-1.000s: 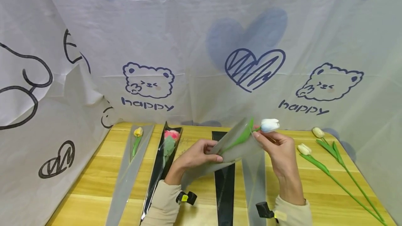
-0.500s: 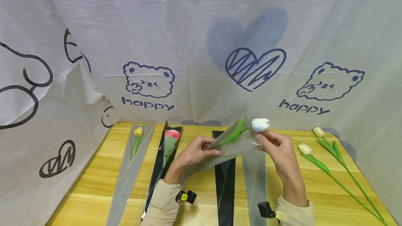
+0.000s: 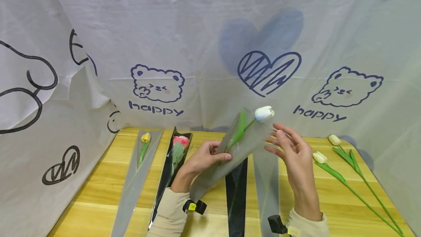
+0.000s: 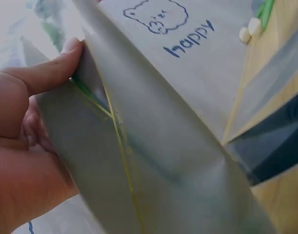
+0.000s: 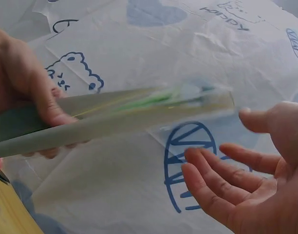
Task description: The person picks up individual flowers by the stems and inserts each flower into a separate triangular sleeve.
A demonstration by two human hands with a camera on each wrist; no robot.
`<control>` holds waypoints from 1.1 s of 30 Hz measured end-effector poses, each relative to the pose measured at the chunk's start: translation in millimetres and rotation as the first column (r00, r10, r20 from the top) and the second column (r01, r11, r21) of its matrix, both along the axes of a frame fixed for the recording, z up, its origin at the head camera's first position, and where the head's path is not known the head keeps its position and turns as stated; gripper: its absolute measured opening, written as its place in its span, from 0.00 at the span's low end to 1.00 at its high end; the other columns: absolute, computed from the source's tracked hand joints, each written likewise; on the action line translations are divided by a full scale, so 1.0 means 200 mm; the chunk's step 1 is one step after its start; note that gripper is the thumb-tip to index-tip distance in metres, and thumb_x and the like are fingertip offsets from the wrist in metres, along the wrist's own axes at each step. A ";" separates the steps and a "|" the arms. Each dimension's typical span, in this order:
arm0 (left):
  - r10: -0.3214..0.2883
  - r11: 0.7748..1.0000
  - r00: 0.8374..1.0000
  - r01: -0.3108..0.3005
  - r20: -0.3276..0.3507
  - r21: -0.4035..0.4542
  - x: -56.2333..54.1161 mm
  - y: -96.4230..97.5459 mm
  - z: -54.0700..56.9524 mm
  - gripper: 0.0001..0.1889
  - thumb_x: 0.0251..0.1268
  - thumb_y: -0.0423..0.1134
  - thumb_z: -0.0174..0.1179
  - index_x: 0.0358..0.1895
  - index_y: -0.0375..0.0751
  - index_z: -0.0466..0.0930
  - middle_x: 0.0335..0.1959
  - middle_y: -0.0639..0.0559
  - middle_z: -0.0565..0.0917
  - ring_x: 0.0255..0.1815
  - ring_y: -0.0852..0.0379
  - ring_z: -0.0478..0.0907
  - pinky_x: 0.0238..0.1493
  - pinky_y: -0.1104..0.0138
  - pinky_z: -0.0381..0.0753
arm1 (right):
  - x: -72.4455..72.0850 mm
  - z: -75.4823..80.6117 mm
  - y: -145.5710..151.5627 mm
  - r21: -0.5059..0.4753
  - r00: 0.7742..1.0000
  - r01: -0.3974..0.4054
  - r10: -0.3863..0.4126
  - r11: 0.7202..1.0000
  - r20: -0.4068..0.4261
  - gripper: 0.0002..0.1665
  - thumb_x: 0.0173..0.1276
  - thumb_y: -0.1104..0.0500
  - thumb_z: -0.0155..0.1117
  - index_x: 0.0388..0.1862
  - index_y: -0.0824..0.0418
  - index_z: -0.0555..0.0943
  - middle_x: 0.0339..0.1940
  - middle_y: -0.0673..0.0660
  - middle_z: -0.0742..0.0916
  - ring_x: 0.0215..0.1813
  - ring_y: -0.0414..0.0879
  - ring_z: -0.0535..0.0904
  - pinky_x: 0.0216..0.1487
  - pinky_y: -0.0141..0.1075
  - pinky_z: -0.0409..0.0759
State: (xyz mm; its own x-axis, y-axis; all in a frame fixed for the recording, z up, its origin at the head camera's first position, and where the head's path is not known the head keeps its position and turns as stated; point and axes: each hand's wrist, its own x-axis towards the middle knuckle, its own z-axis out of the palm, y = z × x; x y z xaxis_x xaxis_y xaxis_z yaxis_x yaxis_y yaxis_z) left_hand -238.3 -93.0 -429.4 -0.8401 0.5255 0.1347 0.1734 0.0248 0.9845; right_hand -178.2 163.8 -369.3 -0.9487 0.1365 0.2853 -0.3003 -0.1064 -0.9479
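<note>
The grey sleeve [image 3: 247, 145], pinched in the left hand's [image 3: 206, 159] fingers above the surface [image 3: 102, 178], slants up rightward, its white tulip [image 3: 264, 113] nearer the right hand [image 3: 296, 153] (whose fingers are spread, holding nothing).

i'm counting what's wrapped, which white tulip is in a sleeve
The blue-tinged white tulip, in the grey sleeve that the left hand holds; the other two white tulips lie unwrapped on the table, at the right.
</note>
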 end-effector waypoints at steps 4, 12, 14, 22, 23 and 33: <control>0.033 0.997 0.999 -0.036 0.042 0.069 0.01 0.01 0.01 0.13 0.69 0.29 0.66 0.52 0.23 0.81 0.35 0.52 0.86 0.36 0.59 0.81 0.40 0.66 0.80 | 0.01 -0.01 -0.03 0.040 0.996 -0.044 0.047 0.998 -0.075 0.19 0.77 0.62 0.62 0.61 0.73 0.79 0.54 0.61 0.87 0.51 0.52 0.87 0.48 0.42 0.85; -0.006 0.998 0.998 0.003 0.057 0.066 0.01 0.03 0.00 0.13 0.69 0.31 0.66 0.51 0.25 0.81 0.38 0.50 0.86 0.39 0.58 0.81 0.44 0.65 0.79 | 0.01 -0.01 -0.10 0.038 0.983 0.044 -0.036 0.998 -0.179 0.09 0.66 0.76 0.68 0.45 0.78 0.83 0.37 0.58 0.88 0.36 0.47 0.87 0.42 0.39 0.86; -0.033 0.998 0.998 0.029 0.055 0.063 0.01 0.03 0.00 0.14 0.69 0.31 0.66 0.52 0.25 0.81 0.41 0.47 0.87 0.41 0.57 0.82 0.46 0.64 0.80 | 0.01 -0.01 -0.11 0.035 0.977 0.078 -0.069 0.996 -0.202 0.08 0.65 0.77 0.69 0.43 0.77 0.84 0.36 0.59 0.88 0.35 0.48 0.87 0.42 0.37 0.86; -0.123 0.990 0.991 0.119 0.051 0.076 0.02 0.06 0.01 0.31 0.73 0.31 0.62 0.76 0.35 0.65 0.63 0.38 0.81 0.60 0.50 0.81 0.58 0.59 0.79 | 0.01 0.00 -0.13 -0.062 0.944 0.154 -0.165 0.986 -0.286 0.09 0.65 0.73 0.72 0.41 0.79 0.84 0.36 0.64 0.87 0.36 0.48 0.87 0.38 0.36 0.86; -0.131 0.989 0.990 0.127 0.051 0.081 0.03 0.06 0.02 0.34 0.74 0.31 0.62 0.79 0.35 0.60 0.66 0.37 0.78 0.64 0.49 0.79 0.60 0.58 0.78 | 0.01 0.00 -0.14 -0.074 0.940 0.162 -0.177 0.984 -0.293 0.09 0.65 0.73 0.72 0.41 0.80 0.84 0.36 0.64 0.87 0.36 0.47 0.87 0.38 0.36 0.86; 0.001 0.993 1.000 0.000 -0.010 0.114 0.10 0.13 0.07 0.26 0.86 0.38 0.44 0.77 0.26 0.59 0.69 0.32 0.73 0.66 0.45 0.74 0.62 0.57 0.76 | 0.00 0.01 -0.16 -0.110 0.922 0.257 -0.278 0.960 -0.268 0.09 0.66 0.73 0.70 0.43 0.80 0.83 0.36 0.59 0.86 0.34 0.44 0.87 0.33 0.35 0.85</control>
